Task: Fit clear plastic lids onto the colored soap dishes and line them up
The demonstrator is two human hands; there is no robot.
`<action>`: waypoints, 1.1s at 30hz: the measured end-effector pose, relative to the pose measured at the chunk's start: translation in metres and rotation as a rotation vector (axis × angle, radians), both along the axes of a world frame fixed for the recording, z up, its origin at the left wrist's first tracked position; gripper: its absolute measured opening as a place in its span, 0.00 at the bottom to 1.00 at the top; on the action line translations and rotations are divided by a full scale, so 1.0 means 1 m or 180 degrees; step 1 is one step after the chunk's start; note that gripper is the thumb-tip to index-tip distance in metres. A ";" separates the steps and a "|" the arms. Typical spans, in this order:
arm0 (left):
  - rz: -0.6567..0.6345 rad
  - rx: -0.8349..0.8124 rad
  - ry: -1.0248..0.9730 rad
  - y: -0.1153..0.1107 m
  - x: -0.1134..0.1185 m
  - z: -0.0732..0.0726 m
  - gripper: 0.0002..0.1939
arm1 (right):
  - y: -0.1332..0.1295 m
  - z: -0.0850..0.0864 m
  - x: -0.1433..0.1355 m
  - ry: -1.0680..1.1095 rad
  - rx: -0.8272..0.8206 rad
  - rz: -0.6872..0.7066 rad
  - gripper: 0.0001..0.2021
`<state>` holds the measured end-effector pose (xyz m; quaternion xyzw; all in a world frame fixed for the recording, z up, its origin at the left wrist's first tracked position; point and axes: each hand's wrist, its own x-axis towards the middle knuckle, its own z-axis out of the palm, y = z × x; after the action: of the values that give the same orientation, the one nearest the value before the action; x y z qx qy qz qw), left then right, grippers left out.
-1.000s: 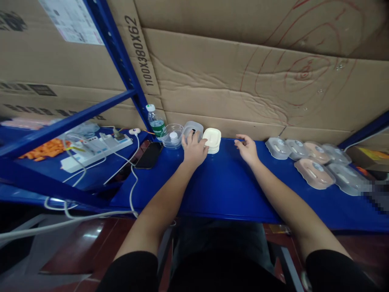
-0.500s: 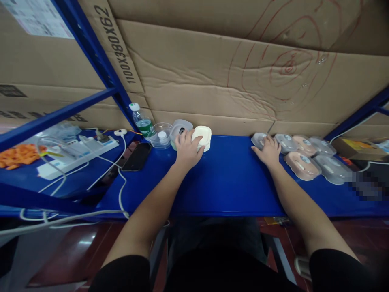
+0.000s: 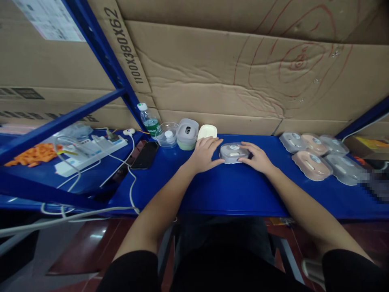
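A small grey soap box [image 3: 233, 153] with a see-through lid and a round label sits mid-table before me. My right hand [image 3: 257, 158] grips its right end between thumb and fingers. At its left side is my left hand [image 3: 206, 156], open, fingers stretched out and thumb close to the box's left edge. Behind the left fingers stands a cream-coloured box [image 3: 208, 131], partly covered by that hand. Left of it is a green container [image 3: 187, 134] with a translucent lid that has a dark slot.
Several grey and pink lidded boxes [image 3: 312, 165] are grouped at the right. A clear round bowl [image 3: 168, 136], a water bottle [image 3: 151, 123] and a black phone [image 3: 145, 155] stand or lie left. A power strip [image 3: 91, 156] with cables lies farther left. Cardboard [image 3: 206, 97] walls the back.
My right hand has brought the grey soap box leftward from the right-hand group to mid-table. My left hand has let go of the cream box and moved right. The view has shifted slightly.
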<state>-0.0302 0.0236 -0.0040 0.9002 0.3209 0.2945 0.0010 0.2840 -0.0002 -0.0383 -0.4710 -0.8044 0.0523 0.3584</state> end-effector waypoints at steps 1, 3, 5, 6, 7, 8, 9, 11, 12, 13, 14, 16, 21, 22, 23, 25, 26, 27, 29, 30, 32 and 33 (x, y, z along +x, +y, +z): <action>-0.0118 0.0039 0.0027 -0.002 0.002 0.000 0.40 | 0.000 0.000 0.001 0.0151 0.0006 -0.0006 0.30; -0.0272 0.0094 0.0122 -0.004 0.007 -0.001 0.36 | -0.001 0.000 0.000 0.0460 0.0016 -0.0005 0.28; -0.0386 0.0082 0.0237 -0.005 0.011 -0.001 0.30 | -0.002 0.003 -0.002 0.0694 0.0077 0.0023 0.27; -0.0442 0.0061 0.0285 -0.005 0.011 -0.002 0.28 | -0.003 0.005 -0.004 0.0773 0.0135 0.0039 0.27; -0.0489 0.0050 0.0312 -0.005 0.012 -0.002 0.27 | -0.004 0.008 -0.007 0.0829 0.0209 0.0045 0.27; -0.0519 0.0059 0.0319 -0.005 0.012 -0.002 0.26 | -0.005 0.011 -0.009 0.0873 0.0296 0.0032 0.27; -0.0529 0.0083 0.0310 -0.005 0.012 -0.001 0.26 | -0.006 0.013 -0.011 0.0905 0.0379 -0.0005 0.27; -0.0533 0.0147 0.0254 -0.007 0.012 0.000 0.25 | -0.010 0.017 -0.013 0.0969 0.0489 -0.0172 0.27; -0.0550 0.0169 0.0196 -0.009 0.013 0.000 0.24 | -0.011 0.018 -0.012 0.1022 0.0515 -0.0288 0.28; -0.0584 0.0173 0.0122 -0.011 0.014 0.001 0.24 | -0.013 0.018 -0.012 0.1080 0.0525 -0.0414 0.28; -0.0634 0.0155 0.0041 -0.013 0.016 0.001 0.24 | -0.015 0.018 -0.010 0.1137 0.0516 -0.0548 0.28; -0.0759 0.0075 -0.0073 -0.019 0.021 0.002 0.24 | -0.017 0.018 -0.006 0.1247 0.0501 -0.0794 0.26; -0.0961 0.0092 0.0201 -0.030 0.029 0.007 0.21 | -0.021 0.024 -0.005 0.1826 0.0349 -0.0909 0.22; -0.0947 0.0128 0.0263 -0.030 0.029 0.009 0.19 | -0.021 0.026 -0.006 0.1961 0.0270 -0.0849 0.21; -0.0922 0.0150 0.0300 -0.029 0.028 0.010 0.16 | -0.021 0.027 -0.008 0.2058 0.0184 -0.0771 0.21; -0.0817 0.0134 0.0277 -0.024 0.024 0.013 0.14 | -0.020 0.028 -0.011 0.2119 -0.0006 -0.0538 0.23; -0.0715 0.0105 0.0229 -0.020 0.021 0.013 0.14 | -0.019 0.027 -0.011 0.2108 -0.0078 -0.0406 0.26; -0.0547 0.0078 0.0153 -0.015 0.017 0.014 0.15 | -0.018 0.026 -0.011 0.2079 -0.0132 -0.0290 0.28; 0.0014 0.0086 -0.0122 -0.005 0.004 0.017 0.15 | -0.015 0.023 -0.010 0.1965 -0.0178 -0.0166 0.32; 0.0425 0.0138 -0.0338 0.000 -0.005 0.019 0.15 | -0.013 0.020 -0.008 0.1876 -0.0189 -0.0165 0.32; 0.1318 0.0322 -0.0890 0.011 -0.026 0.024 0.14 | -0.008 0.015 -0.004 0.1672 -0.0212 -0.0253 0.30; 0.1789 0.0401 -0.1161 0.016 -0.037 0.027 0.14 | -0.006 0.013 -0.002 0.1585 -0.0231 -0.0304 0.30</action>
<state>-0.0675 0.0396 0.0233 0.7073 0.5322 0.4586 -0.0786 0.2824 -0.0061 -0.0255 -0.4935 -0.6658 0.1784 0.5303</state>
